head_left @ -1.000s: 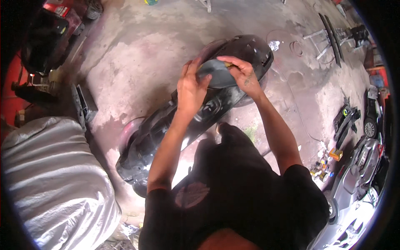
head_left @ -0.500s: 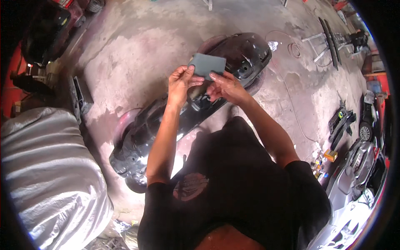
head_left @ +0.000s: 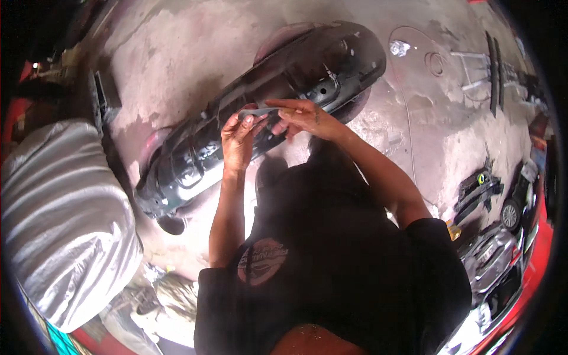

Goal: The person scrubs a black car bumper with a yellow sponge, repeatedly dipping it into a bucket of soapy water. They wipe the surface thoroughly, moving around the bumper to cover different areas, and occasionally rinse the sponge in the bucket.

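Between my hands is a thin grey sheet (head_left: 260,111), which looks like sandpaper and shows nearly edge-on. My left hand (head_left: 238,139) pinches one end between thumb and fingers. At the other end, my right hand (head_left: 307,118) has its fingers pressed together on the sheet, with the index finger extended along it. Both hands are held up in front of a long black car bumper (head_left: 236,100), its hollow ribbed shape lying slantwise beyond and below them. Whether the sheet is folded cannot be made out.
A silver cover (head_left: 65,219) drapes a bulky thing at the left. Dark panels (head_left: 103,97) stand behind it. On the right are a coiled hose (head_left: 436,64), a metal stand (head_left: 470,71), black brackets (head_left: 476,189) and grey car parts (head_left: 488,257). Stained concrete (head_left: 177,53) makes up the floor.
The sheet has tipped from facing me broadly to nearly edge-on, and my hands have shifted a little left. My right fingers now lie along it. The view has moved, so the bumper appears higher.
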A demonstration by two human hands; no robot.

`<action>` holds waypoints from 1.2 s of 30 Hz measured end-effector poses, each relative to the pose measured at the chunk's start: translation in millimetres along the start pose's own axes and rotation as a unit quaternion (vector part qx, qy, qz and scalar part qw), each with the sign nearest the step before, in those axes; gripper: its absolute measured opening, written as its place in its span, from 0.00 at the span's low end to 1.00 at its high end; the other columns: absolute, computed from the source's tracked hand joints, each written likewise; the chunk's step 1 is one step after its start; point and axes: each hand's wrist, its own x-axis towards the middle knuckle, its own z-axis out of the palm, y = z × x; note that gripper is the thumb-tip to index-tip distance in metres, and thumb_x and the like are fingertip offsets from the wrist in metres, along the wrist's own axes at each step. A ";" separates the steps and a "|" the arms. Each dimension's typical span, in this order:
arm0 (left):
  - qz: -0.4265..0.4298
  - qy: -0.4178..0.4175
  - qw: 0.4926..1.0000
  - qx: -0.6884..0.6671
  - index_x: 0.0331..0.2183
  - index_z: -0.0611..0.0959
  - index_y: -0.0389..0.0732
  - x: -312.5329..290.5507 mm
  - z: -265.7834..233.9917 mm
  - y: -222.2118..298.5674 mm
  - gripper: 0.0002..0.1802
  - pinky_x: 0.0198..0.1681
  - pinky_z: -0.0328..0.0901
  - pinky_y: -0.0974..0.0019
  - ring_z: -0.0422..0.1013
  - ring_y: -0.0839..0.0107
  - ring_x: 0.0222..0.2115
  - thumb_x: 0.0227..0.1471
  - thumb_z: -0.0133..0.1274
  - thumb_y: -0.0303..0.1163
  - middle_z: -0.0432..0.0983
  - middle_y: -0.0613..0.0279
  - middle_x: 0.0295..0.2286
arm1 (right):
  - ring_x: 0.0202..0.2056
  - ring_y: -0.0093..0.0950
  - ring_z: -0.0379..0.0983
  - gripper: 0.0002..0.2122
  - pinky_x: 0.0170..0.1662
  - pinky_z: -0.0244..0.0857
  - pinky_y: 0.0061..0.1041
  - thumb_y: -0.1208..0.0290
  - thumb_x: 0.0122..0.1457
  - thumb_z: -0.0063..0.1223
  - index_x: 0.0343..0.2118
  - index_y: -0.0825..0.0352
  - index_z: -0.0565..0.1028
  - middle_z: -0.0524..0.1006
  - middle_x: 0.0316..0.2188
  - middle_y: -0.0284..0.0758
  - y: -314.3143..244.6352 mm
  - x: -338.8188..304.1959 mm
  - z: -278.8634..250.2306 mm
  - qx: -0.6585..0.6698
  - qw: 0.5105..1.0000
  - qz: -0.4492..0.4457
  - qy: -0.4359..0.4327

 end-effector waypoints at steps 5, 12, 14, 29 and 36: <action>-0.011 0.038 0.999 0.000 0.43 0.85 0.40 -10.8 20.9 -19.0 0.08 0.47 0.78 0.52 0.83 0.57 0.42 0.64 0.59 0.32 0.85 0.57 0.40 | 0.20 0.25 0.79 0.24 0.28 0.77 0.28 0.57 0.73 0.49 0.67 0.64 0.67 0.84 0.30 0.45 -6.4 -10.0 -38.7 0.002 0.997 0.080 -0.018; 0.017 0.071 0.997 0.011 0.41 0.85 0.38 0.3 40.8 -9.3 0.09 0.52 0.75 0.58 0.81 0.66 0.41 0.66 0.58 0.34 0.85 0.60 0.39 | 0.38 0.36 0.84 0.22 0.42 0.81 0.33 0.56 0.71 0.53 0.58 0.69 0.74 0.82 0.47 0.51 -14.9 4.2 -47.8 0.103 0.991 0.058 -0.063; 0.046 0.072 0.994 0.074 0.39 0.86 0.38 2.8 36.0 -7.5 0.10 0.51 0.75 0.61 0.80 0.72 0.38 0.65 0.59 0.35 0.85 0.63 0.38 | 0.43 0.38 0.84 0.21 0.44 0.81 0.35 0.58 0.71 0.54 0.57 0.70 0.74 0.81 0.49 0.51 -12.3 10.1 -49.1 0.073 0.992 0.086 -0.063; 0.006 0.057 0.994 0.091 0.41 0.80 0.37 25.7 -6.2 -57.6 0.16 0.43 0.74 0.70 0.74 0.76 0.44 0.51 0.66 0.14 0.75 0.58 0.51 | 0.45 0.35 0.80 0.20 0.47 0.79 0.36 0.74 0.64 0.60 0.58 0.69 0.71 0.80 0.47 0.39 36.7 43.5 -30.3 0.184 0.971 0.087 0.125; -0.036 0.119 0.974 0.191 0.43 0.80 0.38 53.7 -20.8 -60.2 0.15 0.41 0.74 0.66 0.79 0.69 0.38 0.52 0.63 0.18 0.74 0.54 0.52 | 0.51 0.37 0.78 0.22 0.53 0.74 0.32 0.79 0.63 0.54 0.61 0.61 0.72 0.79 0.52 0.43 0.7 57.9 -55.3 -0.470 0.851 -0.131 0.195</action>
